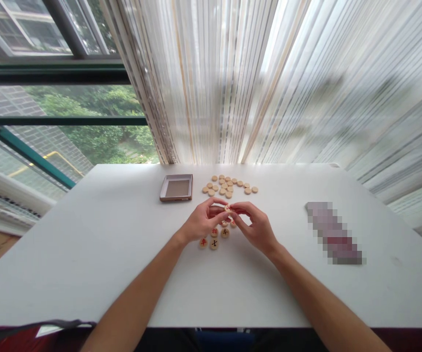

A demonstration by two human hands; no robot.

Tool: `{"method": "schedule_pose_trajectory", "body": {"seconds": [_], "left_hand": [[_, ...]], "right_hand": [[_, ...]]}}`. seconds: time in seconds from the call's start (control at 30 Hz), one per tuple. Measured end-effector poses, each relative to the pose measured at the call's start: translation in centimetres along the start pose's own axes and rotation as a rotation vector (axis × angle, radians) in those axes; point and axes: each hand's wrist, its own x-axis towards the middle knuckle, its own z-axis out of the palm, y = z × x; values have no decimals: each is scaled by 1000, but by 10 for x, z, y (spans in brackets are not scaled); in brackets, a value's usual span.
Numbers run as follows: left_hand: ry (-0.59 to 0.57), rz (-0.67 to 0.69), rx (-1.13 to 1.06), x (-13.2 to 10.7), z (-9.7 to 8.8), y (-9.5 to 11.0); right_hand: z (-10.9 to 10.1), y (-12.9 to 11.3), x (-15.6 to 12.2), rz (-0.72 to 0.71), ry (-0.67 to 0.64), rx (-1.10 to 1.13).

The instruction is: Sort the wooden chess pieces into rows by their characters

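Note:
My left hand (202, 221) and my right hand (254, 226) meet above the middle of the white table (86, 254). Both pinch one round wooden chess piece (227, 208) between fingertips. Under and just in front of the hands lie several wooden discs (214, 243) face up with red or black characters. Farther back is a loose group of several blank-side wooden discs (228, 186). A small open cardboard box (176, 188) sits left of that group.
A blurred flat object (333, 233) lies on the right part of the table. Striped sheer curtains (269, 78) hang behind the far edge. A window (50, 98) with greenery outside is at the left. A dark strap (31, 326) lies at the near left edge.

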Motion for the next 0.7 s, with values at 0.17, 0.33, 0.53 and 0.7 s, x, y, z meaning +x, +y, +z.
{"method": "schedule_pose_trajectory", "body": {"seconds": [0.17,0.33,0.53,0.7], "left_hand": [[9,10,-11,1,0,0],[18,6,-1,2,-2,-1],[13,-26,-36,2,-2,-3],[9,-17,-31,2,-3,-2]], "right_hand": [[1,4,1,67,9,82],[1,6,0,103,0,109],[1,8,-1,152,-39,146],[0,10,-2,154,-34,138]]}}
